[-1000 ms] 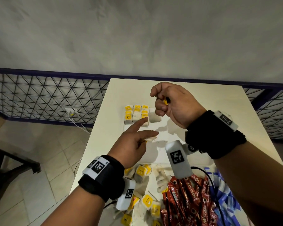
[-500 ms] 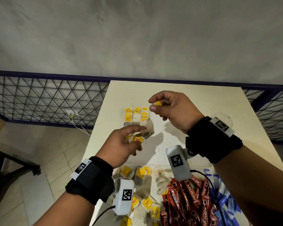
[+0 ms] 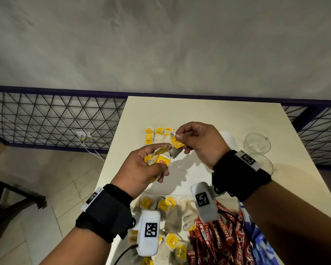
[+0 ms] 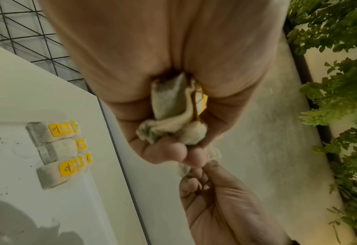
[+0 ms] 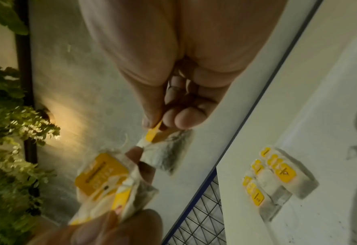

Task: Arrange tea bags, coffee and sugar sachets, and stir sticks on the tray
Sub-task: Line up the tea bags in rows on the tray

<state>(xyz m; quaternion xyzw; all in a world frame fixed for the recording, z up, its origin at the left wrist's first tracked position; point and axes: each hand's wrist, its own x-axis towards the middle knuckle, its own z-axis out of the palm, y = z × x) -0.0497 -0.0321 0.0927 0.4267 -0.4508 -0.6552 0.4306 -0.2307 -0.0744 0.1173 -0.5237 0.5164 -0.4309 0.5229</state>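
My left hand (image 3: 158, 162) grips a crumpled bunch of tea bags (image 3: 159, 156) with yellow tags above the white tray (image 3: 191, 180). Close to its right, my right hand (image 3: 180, 141) pinches the yellow tag (image 3: 177, 143) of one tea bag (image 5: 169, 155), which hangs below the fingers. The bunch (image 4: 173, 116) fills the left palm in the left wrist view. Several tea bags (image 3: 157, 135) lie in neat rows at the tray's far left corner. More loose tea bags (image 3: 168, 209) and red coffee sachets (image 3: 220, 243) lie in piles on the table's near side.
Two clear glass cups (image 3: 257, 143) stand on the cream table (image 3: 199, 111) right of the tray. A blue and white packet (image 3: 256, 245) lies at the near right. A wire mesh railing (image 3: 55, 119) runs behind the table, whose left edge drops to a tiled floor.
My left hand went from a pointing finger over the tray to gripping a bunch of tea bags and lifted it. My right hand dropped towards it and now holds one bag's tag.
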